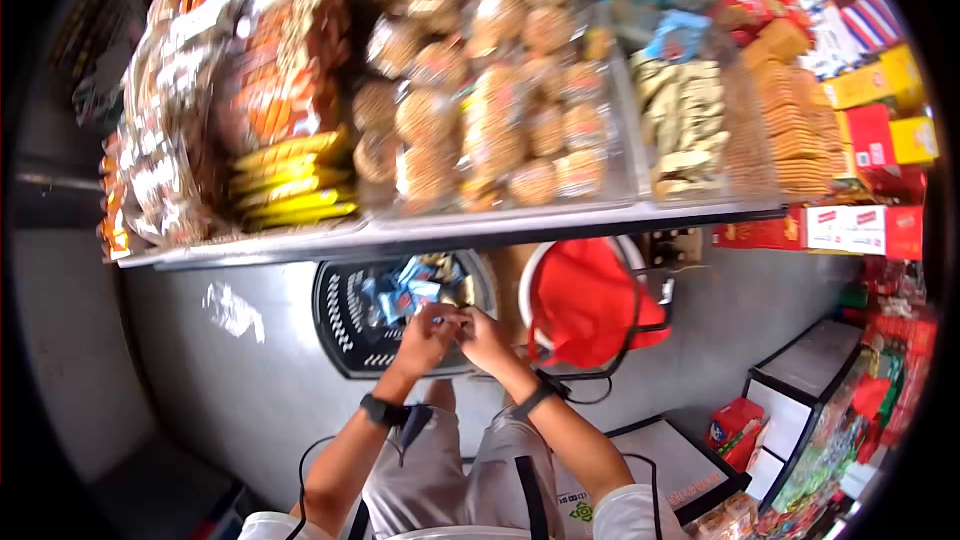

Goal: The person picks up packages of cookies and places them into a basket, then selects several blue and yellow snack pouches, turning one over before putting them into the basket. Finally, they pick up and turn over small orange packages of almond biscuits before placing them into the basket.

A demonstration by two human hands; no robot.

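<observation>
My left hand [428, 336] and my right hand [479, 333] meet over the right part of a black slotted basket [340, 315]. The fingertips of both are pinched together; whatever is between them is too small to make out. Small blue packets [408, 297] and some pale yellowish ones lie in the basket, just beyond my hands. Right of the basket, a red bag [585, 302] hangs over a white round bucket [532, 280].
Above, a shelf edge [450, 235] runs across, holding packaged round biscuits [430, 120], yellow packets [295, 180] and gold packets [685, 120]. Clear crumpled plastic [233, 310] lies on the grey floor [200, 380]. Boxes [810, 370] stand at the right.
</observation>
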